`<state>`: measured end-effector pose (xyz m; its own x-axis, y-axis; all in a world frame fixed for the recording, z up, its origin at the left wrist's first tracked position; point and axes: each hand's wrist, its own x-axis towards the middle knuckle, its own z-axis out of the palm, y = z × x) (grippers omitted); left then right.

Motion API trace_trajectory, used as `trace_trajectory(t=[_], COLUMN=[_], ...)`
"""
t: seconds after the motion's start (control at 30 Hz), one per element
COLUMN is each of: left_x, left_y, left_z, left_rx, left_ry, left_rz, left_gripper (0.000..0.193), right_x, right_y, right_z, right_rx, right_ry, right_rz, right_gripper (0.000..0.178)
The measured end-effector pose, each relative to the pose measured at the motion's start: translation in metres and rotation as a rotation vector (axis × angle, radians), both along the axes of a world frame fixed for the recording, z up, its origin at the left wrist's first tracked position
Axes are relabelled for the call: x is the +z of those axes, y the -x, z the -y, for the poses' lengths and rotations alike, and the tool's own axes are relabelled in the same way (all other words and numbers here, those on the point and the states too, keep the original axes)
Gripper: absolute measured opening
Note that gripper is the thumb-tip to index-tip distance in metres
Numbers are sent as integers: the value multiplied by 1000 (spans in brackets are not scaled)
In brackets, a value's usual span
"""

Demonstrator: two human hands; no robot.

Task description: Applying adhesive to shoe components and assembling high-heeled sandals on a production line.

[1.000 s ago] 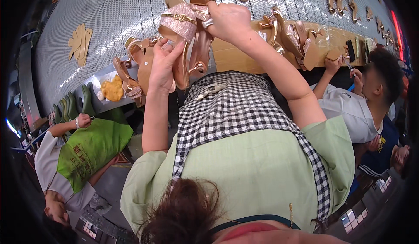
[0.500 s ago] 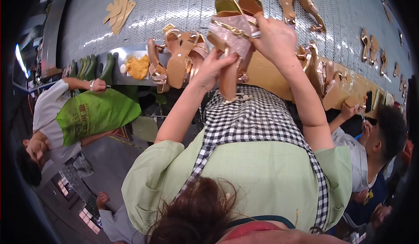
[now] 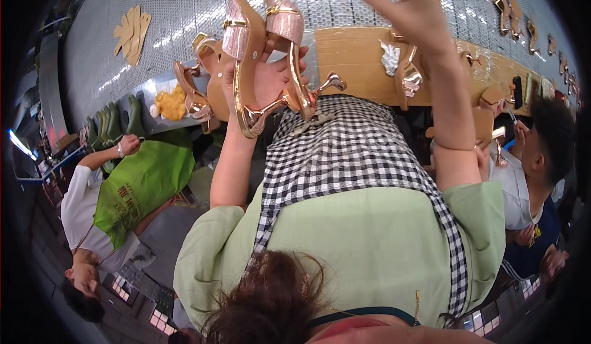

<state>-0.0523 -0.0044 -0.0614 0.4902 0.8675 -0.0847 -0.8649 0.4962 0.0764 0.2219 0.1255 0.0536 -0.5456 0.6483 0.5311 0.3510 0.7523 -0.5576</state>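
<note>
Head: silvery table [image 3: 184,24], cardboard strip [image 3: 351,61], flanking co-workers [image 3: 141,196]; left hand [image 3: 269,78] holds sandals [image 3: 246,55].

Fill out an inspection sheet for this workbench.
Surface: grey perforated surface, with a brown board along its near side.
Job's things: two pink-strapped sandals, shiny metallic heels toward the wearer.
Clutter: tan insole-shaped pieces, yellow-orange lump, crumpled white material.
Hands: left hand holds both sandals; right hand at upper edge, blurred, grip unclear.
Cables: nothing seen.
Surroundings: person in a green apron left, person in a white shirt right.
</note>
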Motion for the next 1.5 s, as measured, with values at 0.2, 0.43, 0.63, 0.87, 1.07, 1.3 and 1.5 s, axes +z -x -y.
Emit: trace_trajectory(t=[0.2, 0.43, 0.63, 0.87, 1.07, 1.3, 1.5], left_x=[20, 49, 55, 61, 51, 52, 54], left_y=[-8, -3, 7, -9, -22, -36, -38], left_z=[2, 5, 21, 14, 11, 10, 9], left_rx=[-6, -92, -125, -235, -244, -179, -187], left_ry=[-101, -166, -130, -87, -108, 38, 215], left_rz=[-125, -191, -544, -654, -621, -358, -333], left_gripper=[89, 97, 100, 109, 103, 75, 45], right_x=[39, 49, 33, 25, 32, 26, 27], right_y=[22, 13, 27, 26, 6, -3, 2], right_z=[2, 3, 7, 12, 8, 7, 7], right_rx=[45, 255, 232, 125, 85, 79, 62], right_ry=[222, 208, 388, 479, 394, 316, 210], right_rz=[-936, -956, -967, -1067, -1056, -1026, -1013], right_gripper=[41, 48, 53, 54, 53, 54, 54])
